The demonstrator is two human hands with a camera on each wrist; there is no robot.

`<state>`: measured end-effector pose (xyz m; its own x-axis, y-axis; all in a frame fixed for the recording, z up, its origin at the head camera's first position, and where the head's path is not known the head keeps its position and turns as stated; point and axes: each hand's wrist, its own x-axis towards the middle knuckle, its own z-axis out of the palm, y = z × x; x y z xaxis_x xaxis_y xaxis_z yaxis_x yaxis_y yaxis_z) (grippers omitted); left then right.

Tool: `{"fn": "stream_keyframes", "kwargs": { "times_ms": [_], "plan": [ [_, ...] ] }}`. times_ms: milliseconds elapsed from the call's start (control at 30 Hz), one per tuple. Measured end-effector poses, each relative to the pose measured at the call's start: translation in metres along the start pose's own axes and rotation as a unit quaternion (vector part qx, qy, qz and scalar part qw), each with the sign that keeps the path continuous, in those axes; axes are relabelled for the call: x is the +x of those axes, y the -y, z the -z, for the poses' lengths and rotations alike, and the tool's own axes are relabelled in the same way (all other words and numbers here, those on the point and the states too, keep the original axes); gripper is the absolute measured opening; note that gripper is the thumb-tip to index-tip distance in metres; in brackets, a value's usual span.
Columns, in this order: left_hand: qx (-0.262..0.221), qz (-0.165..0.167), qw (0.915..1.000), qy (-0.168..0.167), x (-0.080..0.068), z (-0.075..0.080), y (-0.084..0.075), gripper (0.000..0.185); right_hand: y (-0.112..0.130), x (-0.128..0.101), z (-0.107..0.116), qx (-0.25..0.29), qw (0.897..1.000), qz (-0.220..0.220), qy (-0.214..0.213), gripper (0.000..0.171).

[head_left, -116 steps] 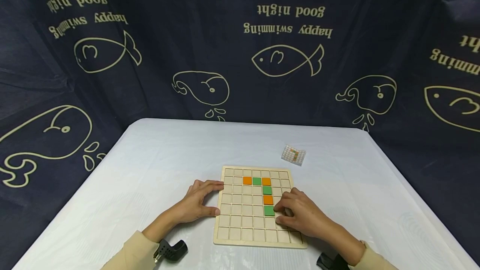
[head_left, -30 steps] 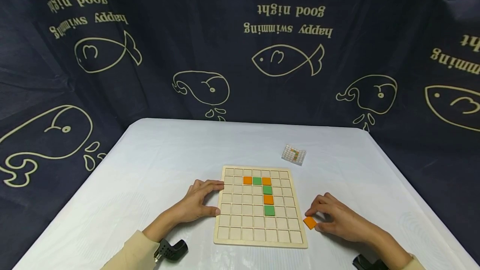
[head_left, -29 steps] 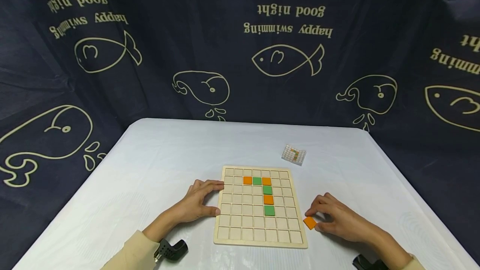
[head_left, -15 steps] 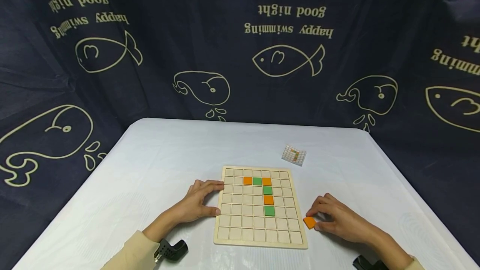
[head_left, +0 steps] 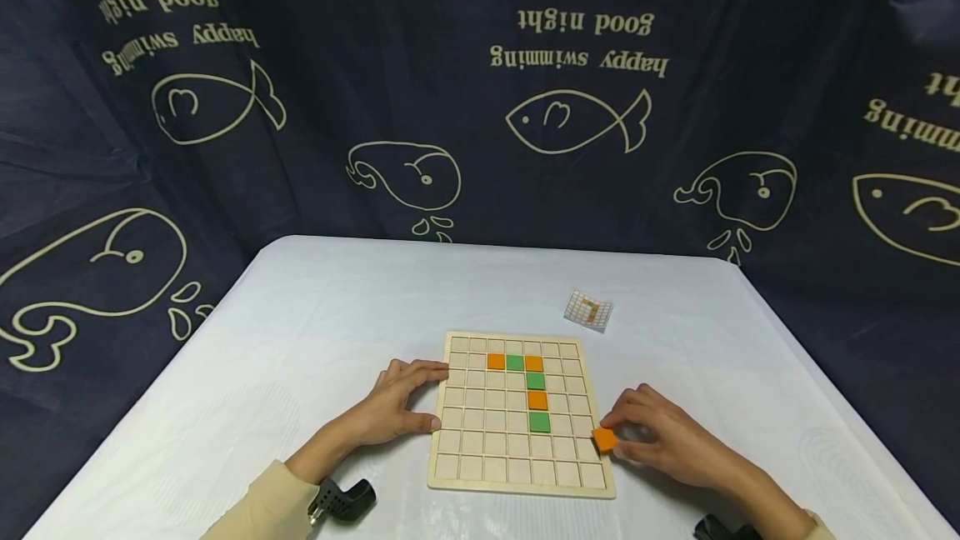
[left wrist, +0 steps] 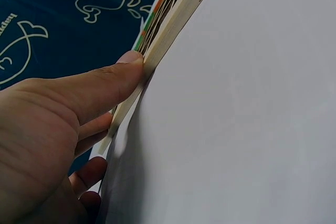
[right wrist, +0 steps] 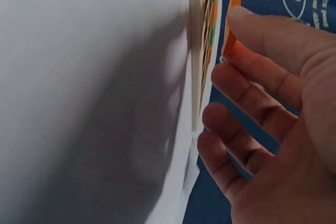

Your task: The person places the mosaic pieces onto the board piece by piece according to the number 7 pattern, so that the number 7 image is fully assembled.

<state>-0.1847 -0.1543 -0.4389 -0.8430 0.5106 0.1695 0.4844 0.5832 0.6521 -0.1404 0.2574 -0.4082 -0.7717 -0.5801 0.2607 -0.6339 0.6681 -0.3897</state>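
Observation:
A wooden grid board [head_left: 471,467] lies on the table with orange and green square tiles set in some of its cells. Three tiles run along one upper row, and a column of them comes down from its right end to a green tile [head_left: 539,422]. My left hand [head_left: 397,405] touches the board's left edge, thumb and fingers spread along it; in the left wrist view the thumb [left wrist: 113,85] rests against the wooden side. Thumb and index finger of my right hand [head_left: 667,436] pinch a loose orange tile [head_left: 604,440], tilted over the board's right edge. The right wrist view shows this tile [right wrist: 231,24] edge-on.
A small creased paper [head_left: 588,311] printed with a coloured grid lies beyond the board's upper right corner. The white table [head_left: 360,290] meets a dark fabric backdrop [head_left: 480,173] with fish and whale drawings. A black wrist device [head_left: 345,501] sits at the left wrist.
My right hand has gone from the board out to its right side, where the orange tile appears in its grip. Now it has moved slightly left with the tile. The left hand stays put.

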Motion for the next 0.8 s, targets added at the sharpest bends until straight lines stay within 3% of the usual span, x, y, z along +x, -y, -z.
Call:
{"fn": "stream_keyframes", "kwargs": {
  "times_ms": [167,300,800],
  "plan": [
    [0.002,-0.001,1.0000,-0.002,0.000,0.000,0.000,0.066,0.008,0.005,-0.003,-0.010,1.000,-0.016,-0.006,0.023],
    [-0.003,0.008,1.0000,0.003,0.000,0.000,-0.001,0.066,0.013,0.009,-0.008,-0.019,0.999,0.000,-0.026,0.020],
    [-0.009,0.021,0.9997,0.008,0.000,0.001,-0.003,0.067,0.031,0.021,-0.022,-0.024,0.998,-0.007,-0.051,0.019]
  ]
}}
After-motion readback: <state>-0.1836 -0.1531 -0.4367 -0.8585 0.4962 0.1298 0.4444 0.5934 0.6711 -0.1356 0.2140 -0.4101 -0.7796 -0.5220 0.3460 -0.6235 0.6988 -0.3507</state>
